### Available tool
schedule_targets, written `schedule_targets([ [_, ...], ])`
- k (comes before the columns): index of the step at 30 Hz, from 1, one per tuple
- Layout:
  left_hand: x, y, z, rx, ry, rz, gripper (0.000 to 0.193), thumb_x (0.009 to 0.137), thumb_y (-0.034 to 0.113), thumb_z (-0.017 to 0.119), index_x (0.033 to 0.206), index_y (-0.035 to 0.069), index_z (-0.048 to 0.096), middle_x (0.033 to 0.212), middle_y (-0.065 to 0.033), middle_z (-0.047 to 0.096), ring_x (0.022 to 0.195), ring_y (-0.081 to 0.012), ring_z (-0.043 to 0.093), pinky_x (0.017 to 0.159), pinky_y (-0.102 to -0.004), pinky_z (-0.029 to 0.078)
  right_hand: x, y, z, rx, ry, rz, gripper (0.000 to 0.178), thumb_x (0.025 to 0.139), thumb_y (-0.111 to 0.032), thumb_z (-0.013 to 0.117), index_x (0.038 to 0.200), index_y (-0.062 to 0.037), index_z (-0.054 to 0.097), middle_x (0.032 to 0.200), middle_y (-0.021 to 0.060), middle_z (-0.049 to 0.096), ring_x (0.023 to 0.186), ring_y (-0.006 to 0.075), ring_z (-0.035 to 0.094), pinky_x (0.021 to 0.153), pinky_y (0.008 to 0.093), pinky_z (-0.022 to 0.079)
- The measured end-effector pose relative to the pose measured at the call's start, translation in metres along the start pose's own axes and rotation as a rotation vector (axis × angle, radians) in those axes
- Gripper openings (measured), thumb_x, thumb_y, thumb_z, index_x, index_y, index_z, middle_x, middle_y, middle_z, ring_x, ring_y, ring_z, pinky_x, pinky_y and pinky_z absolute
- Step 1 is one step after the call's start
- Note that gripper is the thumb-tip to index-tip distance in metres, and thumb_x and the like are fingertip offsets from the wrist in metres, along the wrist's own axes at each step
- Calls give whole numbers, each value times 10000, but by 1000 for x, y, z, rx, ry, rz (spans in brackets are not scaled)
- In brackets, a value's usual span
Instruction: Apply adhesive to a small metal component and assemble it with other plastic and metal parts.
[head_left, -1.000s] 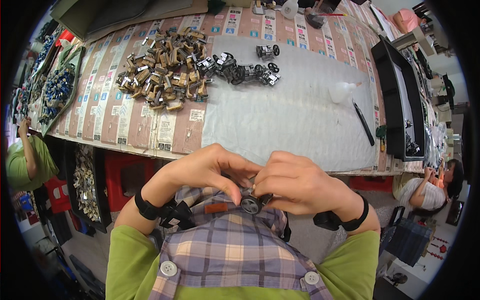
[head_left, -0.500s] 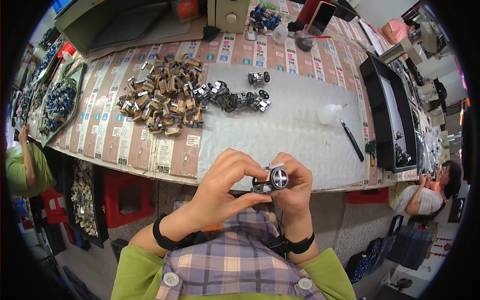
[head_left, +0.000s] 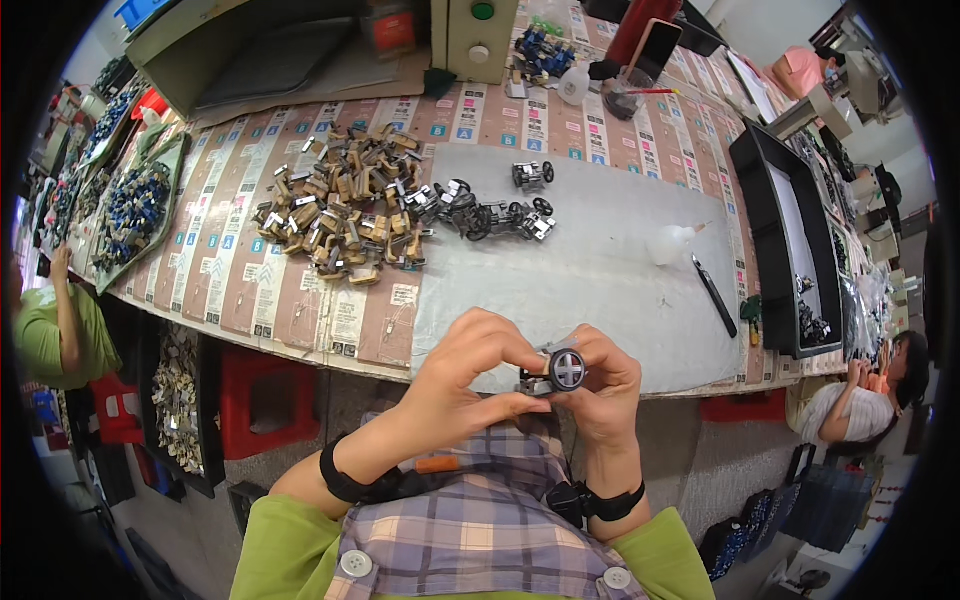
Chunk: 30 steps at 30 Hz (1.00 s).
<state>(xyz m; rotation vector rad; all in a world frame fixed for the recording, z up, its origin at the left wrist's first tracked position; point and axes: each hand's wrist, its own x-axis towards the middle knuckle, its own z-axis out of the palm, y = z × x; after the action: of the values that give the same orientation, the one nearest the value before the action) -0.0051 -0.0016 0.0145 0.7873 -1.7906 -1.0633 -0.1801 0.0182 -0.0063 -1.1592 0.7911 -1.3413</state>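
Note:
Above my lap, just short of the table's near edge, both hands hold a small wheeled toy-vehicle part (head_left: 567,370). Its black wheel with pale cross-shaped spokes faces up. My left hand (head_left: 478,368) pinches the metal-and-black body between thumb and fingers. The fingers of my right hand (head_left: 605,385) close round the wheel side; my fingers hide most of the body. Beyond them, a cluster of similar wheeled parts (head_left: 485,218) lies on the grey sheet (head_left: 600,290), with a single one (head_left: 533,176) farther back. A heap of tan-and-silver pieces (head_left: 340,210) lies to the left.
On the right lie a white squeeze bottle (head_left: 668,244), a slim black hand tool (head_left: 713,293) and a long black tray (head_left: 770,300). A grey metal box (head_left: 300,60), a phone (head_left: 655,48) and a cup (head_left: 624,98) stand at the back. People sit on both sides.
The view has shifted slightly, so the table appears lower and farther right. Both hands keep hold of the wheeled part, whose wheel is tilted a little differently.

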Motion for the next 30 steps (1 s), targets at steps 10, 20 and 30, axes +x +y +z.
schedule_targets([
  [10, -1, -22, 16, -32, 60, -64, 261, 587, 117, 750, 785, 44, 597, 756, -58, 559, 772, -215, 498, 718, -316, 379, -6, 11, -15, -182, -9, 13, 184, 687, -22, 661, 842, -2, 564, 849, 59, 560, 756, 131, 507, 679, 244, 399],
  [20, -18, -48, -82, 920, 247, -197, 219, 683, 18, 633, 887, 11, 552, 897, -100, 501, 825, -244, 485, 705, -317, 402, 19, -140, -194, -1381, 1040, -411, 211, 676, -133, 685, 838, -23, 607, 767, 63, 584, 618, 179, 499, 607, 295, 417],
  [30, -17, -62, -75, 995, 198, -206, 252, 686, 34, 624, 926, 39, 545, 750, -88, 517, 751, -246, 498, 672, -339, 396, -13, -150, -393, -2027, 885, 541, 318, 641, -265, 676, 859, -42, 614, 815, 147, 616, 801, 312, 594, 708, 394, 456],
])
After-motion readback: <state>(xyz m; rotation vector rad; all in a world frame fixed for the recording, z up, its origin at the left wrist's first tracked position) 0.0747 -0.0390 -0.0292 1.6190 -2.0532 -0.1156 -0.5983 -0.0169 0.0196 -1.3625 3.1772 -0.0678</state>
